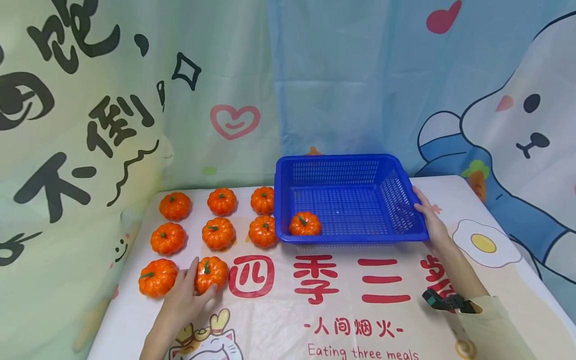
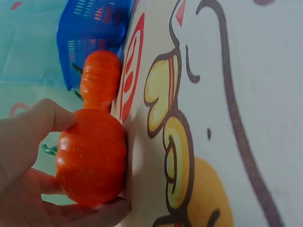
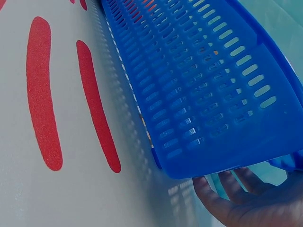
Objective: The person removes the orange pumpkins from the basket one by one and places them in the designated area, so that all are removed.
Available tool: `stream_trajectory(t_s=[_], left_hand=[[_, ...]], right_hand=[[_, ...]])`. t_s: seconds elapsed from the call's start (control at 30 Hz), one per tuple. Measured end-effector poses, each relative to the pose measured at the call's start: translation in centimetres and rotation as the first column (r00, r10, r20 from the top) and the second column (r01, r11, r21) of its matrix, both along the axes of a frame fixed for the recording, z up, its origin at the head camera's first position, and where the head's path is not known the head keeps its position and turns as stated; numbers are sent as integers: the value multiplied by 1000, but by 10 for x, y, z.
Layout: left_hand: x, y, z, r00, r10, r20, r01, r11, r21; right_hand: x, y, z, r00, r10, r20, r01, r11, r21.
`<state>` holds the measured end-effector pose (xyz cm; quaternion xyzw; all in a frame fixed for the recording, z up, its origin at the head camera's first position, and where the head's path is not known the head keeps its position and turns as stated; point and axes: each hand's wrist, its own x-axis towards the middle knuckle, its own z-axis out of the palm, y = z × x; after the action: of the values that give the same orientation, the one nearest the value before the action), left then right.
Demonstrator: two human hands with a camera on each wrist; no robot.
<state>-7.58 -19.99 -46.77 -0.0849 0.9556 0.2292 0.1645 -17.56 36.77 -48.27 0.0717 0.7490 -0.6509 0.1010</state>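
Observation:
My left hand grips a small orange pumpkin in the front row, thumb on one side and fingers on the other. In the left wrist view this pumpkin rests against the tabletop, its green stem pointing away. At the right end of the blue plastic basket, my right hand holds the rim. The right wrist view shows its fingertips against the outside of the basket's end wall; the thumb is hidden there. One pumpkin lies inside the basket, at its front left corner.
Several more pumpkins stand in rows left of the basket, among them a front-left pumpkin beside my left hand and a pumpkin close against the basket's left wall. A printed cloth covers the table; a curtain hangs behind.

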Motion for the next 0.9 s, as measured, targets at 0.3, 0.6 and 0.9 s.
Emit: stream_trajectory(t_s=[0.3, 0.6, 0.9], left_hand=[[1, 1, 7, 999, 12, 44, -12, 1000, -7], [14, 7, 57, 992, -6, -123, 7, 1000, 5], [13, 28, 61, 984, -120, -129, 134, 985, 106]], right_hand=[[0, 1, 1, 1000, -10, -3, 10, 1000, -17], [0, 3, 2, 1000, -7, -28, 7, 1000, -22], [0, -1, 1, 1000, -2, -19, 1, 1000, -28]])
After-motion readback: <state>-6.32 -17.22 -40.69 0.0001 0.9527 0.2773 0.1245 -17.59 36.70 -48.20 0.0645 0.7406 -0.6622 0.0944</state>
